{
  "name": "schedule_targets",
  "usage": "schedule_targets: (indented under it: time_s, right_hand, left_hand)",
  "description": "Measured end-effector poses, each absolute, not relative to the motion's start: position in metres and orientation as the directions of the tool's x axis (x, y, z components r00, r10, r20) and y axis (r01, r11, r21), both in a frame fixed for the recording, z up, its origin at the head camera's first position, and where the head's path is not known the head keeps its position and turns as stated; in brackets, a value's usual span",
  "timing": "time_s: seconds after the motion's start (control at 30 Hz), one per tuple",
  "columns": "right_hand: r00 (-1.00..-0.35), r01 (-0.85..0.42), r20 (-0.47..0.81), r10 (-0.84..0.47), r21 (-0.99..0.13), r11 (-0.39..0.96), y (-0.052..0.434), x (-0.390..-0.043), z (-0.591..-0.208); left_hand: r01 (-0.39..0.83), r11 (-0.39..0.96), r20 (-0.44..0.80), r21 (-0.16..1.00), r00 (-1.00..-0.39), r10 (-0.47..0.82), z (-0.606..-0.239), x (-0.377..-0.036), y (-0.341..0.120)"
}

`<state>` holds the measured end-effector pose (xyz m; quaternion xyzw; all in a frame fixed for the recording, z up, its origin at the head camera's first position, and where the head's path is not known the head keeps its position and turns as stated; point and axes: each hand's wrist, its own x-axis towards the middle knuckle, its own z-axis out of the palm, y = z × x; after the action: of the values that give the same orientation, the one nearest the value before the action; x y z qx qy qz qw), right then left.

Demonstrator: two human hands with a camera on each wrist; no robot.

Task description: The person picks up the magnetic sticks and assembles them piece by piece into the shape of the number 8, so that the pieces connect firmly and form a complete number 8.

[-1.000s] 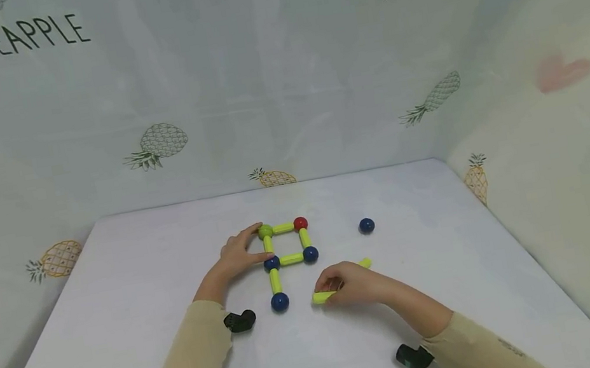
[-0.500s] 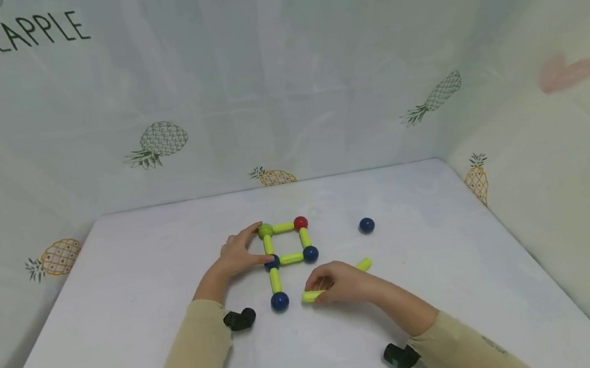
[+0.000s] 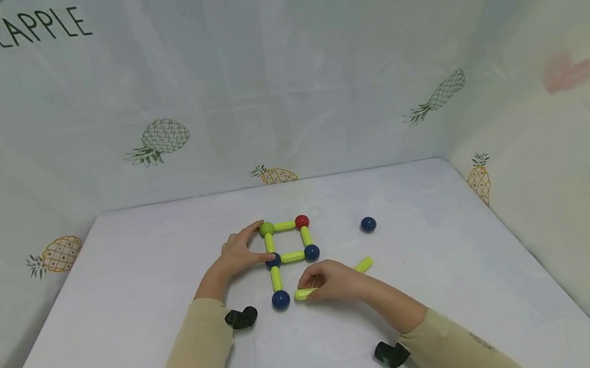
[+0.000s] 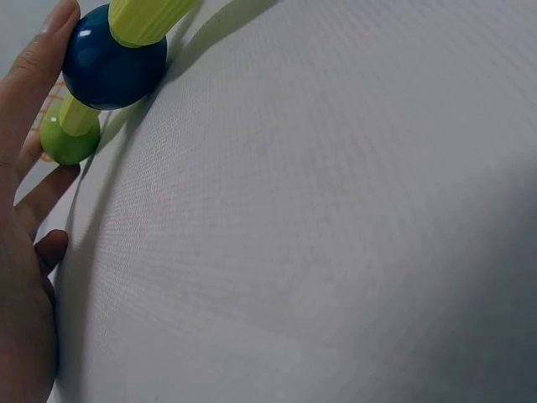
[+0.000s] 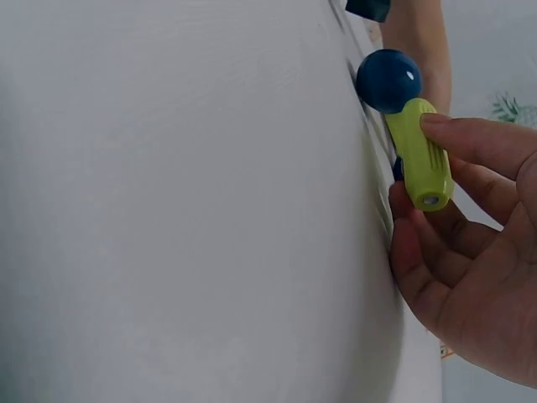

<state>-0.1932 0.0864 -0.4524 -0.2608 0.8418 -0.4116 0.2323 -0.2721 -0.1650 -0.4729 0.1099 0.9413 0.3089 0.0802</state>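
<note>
A flat frame of yellow-green magnetic sticks (image 3: 293, 257) and balls lies on the table. Its corners are a green ball (image 3: 266, 228), a red ball (image 3: 302, 221) and two blue balls; a further stick runs down to a near blue ball (image 3: 280, 300). My left hand (image 3: 235, 255) rests on the frame's left side, thumb on a blue ball (image 4: 116, 63), a fingertip at the green one. Between thumb and fingers, my right hand (image 3: 333, 281) pinches a loose yellow-green magnetic stick (image 5: 424, 159). Its far end is close beside the near blue ball; a slight gap shows in the head view.
Another yellow-green stick (image 3: 364, 264) lies just behind my right hand, partly hidden by it. A single blue ball (image 3: 368, 224) sits farther back on the right. Printed cloth (image 3: 279, 83) hangs behind the white table (image 3: 421, 209).
The right hand has moved left with its stick, bringing the stick's end close to the near blue ball. The left hand stays on the frame.
</note>
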Motion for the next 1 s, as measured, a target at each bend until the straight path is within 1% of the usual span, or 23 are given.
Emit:
schedule_targets:
  time_s: [1.0]
  right_hand:
    - [-0.759,-0.221,-0.202,-0.619,-0.814,0.537,0.074,-0.194,-0.452]
  left_hand:
    - [0.141,0.797,-0.100,0.588,-0.965,0.244,-0.472,-0.273,-0.163]
